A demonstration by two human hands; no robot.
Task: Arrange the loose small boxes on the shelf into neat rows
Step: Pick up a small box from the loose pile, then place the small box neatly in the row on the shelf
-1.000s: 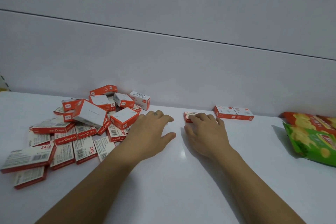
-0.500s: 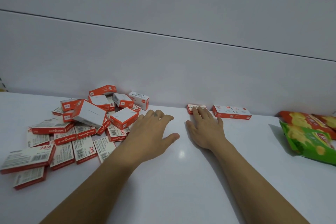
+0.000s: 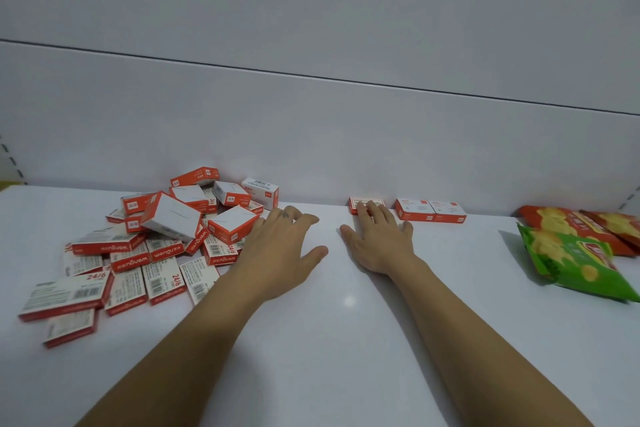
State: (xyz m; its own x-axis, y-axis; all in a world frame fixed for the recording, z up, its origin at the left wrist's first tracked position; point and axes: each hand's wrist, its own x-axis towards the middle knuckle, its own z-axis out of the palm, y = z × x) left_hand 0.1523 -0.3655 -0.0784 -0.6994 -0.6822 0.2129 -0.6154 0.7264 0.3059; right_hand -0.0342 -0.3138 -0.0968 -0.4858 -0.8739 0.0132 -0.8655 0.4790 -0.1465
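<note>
Messy pile of small boxes [image 3: 162, 239] at the left of the shelf [image 3: 346, 357], some stacked, some flat. Left hand [image 3: 280, 250] lies flat just right of the pile, fingers [image 3: 289, 218] spread and released, holding nothing. Right hand [image 3: 377, 243] flat, fingers [image 3: 375, 215] straight, tips resting on a single box [image 3: 354, 204] by the back wall, not gripping. Two aligned boxes [image 3: 429, 210] sit near its right, apart from it. Chip bags [image 3: 581, 263] far right.

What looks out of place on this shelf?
The red-and-white small cardboard boxes at left lie in a jumbled heap, several tilted on others, labels facing every way. At the back wall, two boxes sit side by side; a third box, under the right hand, stands apart from that pair, leaving a gap.
</note>
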